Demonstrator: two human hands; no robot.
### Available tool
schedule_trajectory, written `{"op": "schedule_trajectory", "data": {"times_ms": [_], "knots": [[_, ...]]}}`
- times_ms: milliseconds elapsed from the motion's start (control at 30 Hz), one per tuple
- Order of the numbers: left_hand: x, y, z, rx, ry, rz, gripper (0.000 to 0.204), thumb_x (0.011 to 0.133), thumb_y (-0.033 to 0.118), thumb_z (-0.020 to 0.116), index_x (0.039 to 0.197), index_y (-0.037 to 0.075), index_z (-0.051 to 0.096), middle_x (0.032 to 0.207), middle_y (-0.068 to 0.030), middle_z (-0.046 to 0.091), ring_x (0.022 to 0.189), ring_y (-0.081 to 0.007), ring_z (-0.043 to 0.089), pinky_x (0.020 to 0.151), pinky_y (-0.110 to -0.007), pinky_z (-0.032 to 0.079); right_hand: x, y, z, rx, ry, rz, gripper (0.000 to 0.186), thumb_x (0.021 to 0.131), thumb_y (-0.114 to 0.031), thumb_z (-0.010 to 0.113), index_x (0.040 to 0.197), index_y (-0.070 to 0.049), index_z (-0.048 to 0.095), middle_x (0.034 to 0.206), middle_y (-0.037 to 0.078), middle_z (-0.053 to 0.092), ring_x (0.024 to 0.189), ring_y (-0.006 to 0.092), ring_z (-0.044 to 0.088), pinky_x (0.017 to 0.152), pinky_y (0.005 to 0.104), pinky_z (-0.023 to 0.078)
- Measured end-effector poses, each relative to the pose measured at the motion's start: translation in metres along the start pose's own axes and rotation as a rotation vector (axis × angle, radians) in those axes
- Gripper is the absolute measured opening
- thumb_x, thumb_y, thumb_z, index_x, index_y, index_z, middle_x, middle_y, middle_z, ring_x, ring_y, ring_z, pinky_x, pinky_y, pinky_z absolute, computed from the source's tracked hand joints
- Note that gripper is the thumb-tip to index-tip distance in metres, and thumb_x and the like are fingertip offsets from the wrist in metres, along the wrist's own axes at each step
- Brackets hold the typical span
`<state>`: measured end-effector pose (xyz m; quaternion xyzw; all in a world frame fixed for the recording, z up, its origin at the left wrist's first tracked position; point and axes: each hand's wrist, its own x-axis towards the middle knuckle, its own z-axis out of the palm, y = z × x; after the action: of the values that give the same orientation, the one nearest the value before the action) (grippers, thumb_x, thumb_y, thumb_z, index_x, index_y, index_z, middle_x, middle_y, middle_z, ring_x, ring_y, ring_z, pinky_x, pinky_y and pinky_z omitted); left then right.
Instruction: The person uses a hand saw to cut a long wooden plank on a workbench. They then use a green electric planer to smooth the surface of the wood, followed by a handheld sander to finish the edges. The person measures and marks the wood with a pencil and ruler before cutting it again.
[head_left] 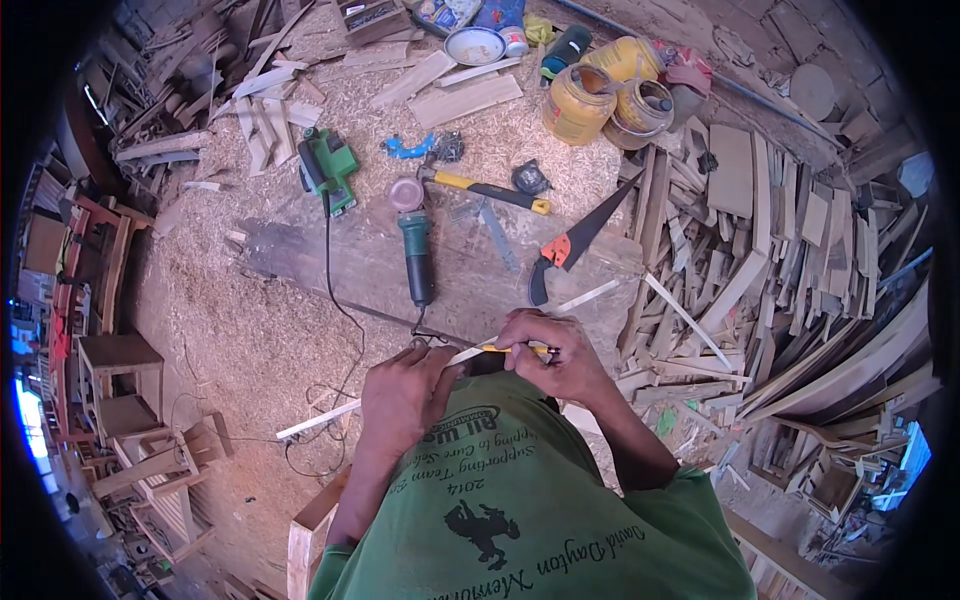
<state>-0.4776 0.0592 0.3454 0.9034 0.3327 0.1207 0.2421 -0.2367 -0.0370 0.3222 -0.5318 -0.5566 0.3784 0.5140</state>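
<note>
A thin, pale wooden strip [322, 418] runs slantwise in front of my body, its far end up to the right. My left hand [408, 392] is closed round its middle. In my right hand [556, 352] is a yellow pencil [497, 349], pinched with its tip end lying against the strip. The right fingers also rest at the strip, and part of it is hidden behind them. Just beyond my hands lie a green angle grinder [415, 250] and a handsaw [590, 235] with an orange and black handle.
Farther off on the worktable [300, 255] lie a green electric planer [328, 170], a yellow-handled hammer [490, 190], a tape measure [531, 177] and a metal square [497, 235]. Yellow jars [580, 103] stand behind. Scrap wood [810, 230] is piled right; a cord [335, 290] trails left over shavings.
</note>
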Motion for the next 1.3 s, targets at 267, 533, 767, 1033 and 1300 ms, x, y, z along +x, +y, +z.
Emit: {"op": "schedule_trajectory", "data": {"times_ms": [267,533,767,1033,1300], "knots": [[0.008,0.004,0.000,0.010,-0.040,-0.026,0.020,0.098,0.025,0.076,0.111,0.010,0.075,0.095,-0.0118,0.077,0.087,-0.0334,0.077,0.073,-0.047,0.061,0.002,0.010,-0.006,-0.036,0.016,-0.060,0.021,0.088,0.007,0.062,0.105,0.001,0.073,0.092,0.012,0.074,0.079,0.0197,0.073,0.087,0.0400,0.060],[0.032,0.016,-0.002,-0.019,-0.079,-0.012,0.019,0.096,0.021,0.077,0.112,0.010,0.075,0.091,-0.0127,0.075,0.085,-0.0355,0.075,0.071,-0.049,0.059,-0.001,0.009,-0.023,0.167,0.078,0.186,0.020,0.098,-0.004,0.068,0.117,-0.002,0.074,0.100,0.013,0.075,0.095,0.0265,0.075,0.088,0.0398,0.059],[0.057,0.008,0.014,0.056,-0.224,0.185,0.021,0.096,0.021,0.076,0.114,0.009,0.076,0.091,-0.0157,0.076,0.081,-0.0381,0.075,0.070,-0.050,0.059,-0.024,0.048,-0.005,-0.499,0.039,-0.063,0.030,0.098,-0.016,0.068,0.126,-0.004,0.072,0.116,0.014,0.068,0.111,0.0320,0.069,0.094,0.0438,0.058],[0.085,-0.098,0.052,0.139,-0.365,0.326,0.019,0.098,0.020,0.071,0.111,0.007,0.074,0.093,-0.0153,0.074,0.084,-0.0401,0.073,0.076,-0.053,0.058,-0.096,0.163,0.012,-0.782,0.310,0.075,0.031,0.094,-0.020,0.068,0.121,-0.007,0.072,0.117,0.017,0.069,0.112,0.0374,0.067,0.098,0.0485,0.056],[0.150,-0.266,-0.008,0.043,-0.094,-0.099,0.023,0.101,0.021,0.073,0.115,0.003,0.075,0.105,-0.0182,0.077,0.098,-0.0435,0.074,0.087,-0.051,0.058,-0.089,0.219,0.002,-1.017,0.382,0.338,0.016,0.088,-0.013,0.071,0.103,-0.012,0.073,0.104,0.007,0.072,0.105,0.0336,0.069,0.091,0.0492,0.056]]}}
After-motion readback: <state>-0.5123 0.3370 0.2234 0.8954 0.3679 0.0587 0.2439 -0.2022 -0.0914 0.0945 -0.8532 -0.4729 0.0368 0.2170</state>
